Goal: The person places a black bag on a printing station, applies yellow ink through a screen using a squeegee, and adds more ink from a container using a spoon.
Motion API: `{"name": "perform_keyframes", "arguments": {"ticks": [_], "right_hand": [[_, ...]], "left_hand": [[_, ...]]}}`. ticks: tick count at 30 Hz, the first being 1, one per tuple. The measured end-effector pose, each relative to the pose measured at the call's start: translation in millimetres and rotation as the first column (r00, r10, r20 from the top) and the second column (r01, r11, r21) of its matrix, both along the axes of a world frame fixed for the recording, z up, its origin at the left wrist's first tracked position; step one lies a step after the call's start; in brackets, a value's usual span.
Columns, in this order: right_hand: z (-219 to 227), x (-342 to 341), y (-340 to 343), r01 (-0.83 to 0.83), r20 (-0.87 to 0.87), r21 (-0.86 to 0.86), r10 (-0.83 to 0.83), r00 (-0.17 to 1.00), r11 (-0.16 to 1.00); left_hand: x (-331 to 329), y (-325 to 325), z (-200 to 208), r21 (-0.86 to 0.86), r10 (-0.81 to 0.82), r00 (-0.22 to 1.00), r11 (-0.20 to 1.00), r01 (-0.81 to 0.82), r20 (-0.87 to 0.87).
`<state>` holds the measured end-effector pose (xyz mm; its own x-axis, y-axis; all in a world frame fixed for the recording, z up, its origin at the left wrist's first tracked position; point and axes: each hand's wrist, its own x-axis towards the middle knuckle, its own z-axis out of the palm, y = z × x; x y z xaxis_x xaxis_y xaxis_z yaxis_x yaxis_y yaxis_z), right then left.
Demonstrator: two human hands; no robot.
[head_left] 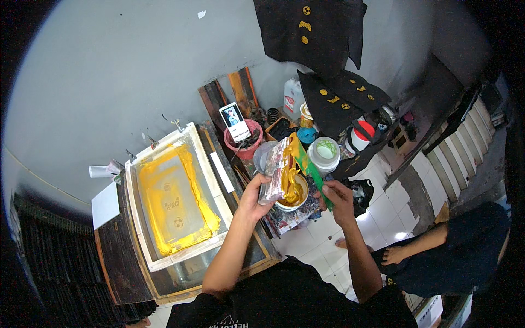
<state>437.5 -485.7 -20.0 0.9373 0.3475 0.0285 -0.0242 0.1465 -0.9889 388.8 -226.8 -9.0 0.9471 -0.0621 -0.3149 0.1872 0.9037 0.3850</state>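
My left hand (pixel 252 199) grips a screen-printing squeegee (pixel 272 177), tilted, its edge smeared with yellow ink. In my right hand (pixel 339 203) is a green spatula (pixel 314 174) whose upper end is coated in the same ink and meets the squeegee's inked edge. Beneath both tools stands a white tub (pixel 292 208) holding thick yellow ink; the squeegee hides part of it. To the left, a wood-framed printing screen (pixel 136 218) lies on a board, with yellow ink spread along the sides of its mesh.
A white lidded tub (pixel 324 154) stands beyond the spatula. Behind are a pink bucket (pixel 244 143) with a phone (pixel 234 121) propped on it, and a plastic jug (pixel 293 95). Printed black fabric (pixel 317 38) hangs above. Another person's hand (pixel 394 255) is at right, near stairs.
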Motion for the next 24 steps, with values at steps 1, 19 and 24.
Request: {"name": "perform_keyframes", "arguments": {"ticks": [1, 19, 24], "right_hand": [[0, 0, 2, -0.037, -0.014, -0.020, 0.037, 0.999, 0.999], [17, -5, -41, -0.051, -0.097, -0.350, 0.018, 0.995, 0.935], [25, -12, -39, 0.069, -0.038, -0.285, -0.083, 0.996, 0.956]], "left_hand": [[0, 0, -2, -0.030, -0.024, 1.000, 0.999, 0.024, 0.020], [1, 13, -21, -0.107, -0.043, 0.997, 0.993, 0.049, 0.062], [2, 20, -30, -0.103, -0.045, 0.995, 0.993, 0.054, 0.086]]}}
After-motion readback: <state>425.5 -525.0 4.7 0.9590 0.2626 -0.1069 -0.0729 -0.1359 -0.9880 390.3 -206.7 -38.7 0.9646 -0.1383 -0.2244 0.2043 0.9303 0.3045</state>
